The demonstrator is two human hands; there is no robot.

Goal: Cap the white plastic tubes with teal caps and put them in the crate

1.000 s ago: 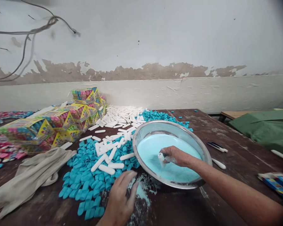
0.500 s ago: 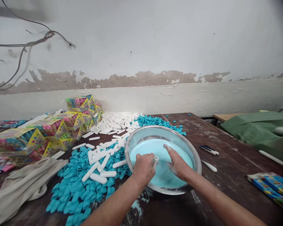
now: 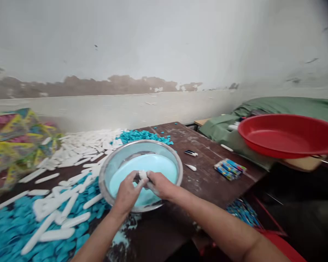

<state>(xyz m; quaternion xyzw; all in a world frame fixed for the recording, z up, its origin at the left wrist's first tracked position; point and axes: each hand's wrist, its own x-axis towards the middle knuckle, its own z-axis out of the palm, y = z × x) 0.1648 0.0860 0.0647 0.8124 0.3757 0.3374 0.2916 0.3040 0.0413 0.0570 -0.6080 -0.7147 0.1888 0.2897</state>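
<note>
Both hands meet over the near side of a metal bowl [image 3: 177, 168] that holds pale blue powder [image 3: 153, 165]. My left hand [image 3: 126, 194] and my right hand [image 3: 158, 183] pinch a small white tube [image 3: 143, 175] between their fingertips. The fingers of both are dusted with the powder. Left of the bowl lie several white tubes [image 3: 68, 207] on a heap of blue caps [image 3: 11, 218].
A brown table [image 3: 207, 174] carries a second heap of blue caps [image 3: 142, 135], white tubes [image 3: 82, 143], colourful packs [image 3: 16, 142] at the left, small packets [image 3: 229, 168], and a white stick [image 3: 191, 167]. A red basin [image 3: 287, 134] and green cloth [image 3: 276, 107] stand right.
The view has swung to the right, bringing the red basin in. My hands have closed together on the white tube; my right hand was open over the powder before.
</note>
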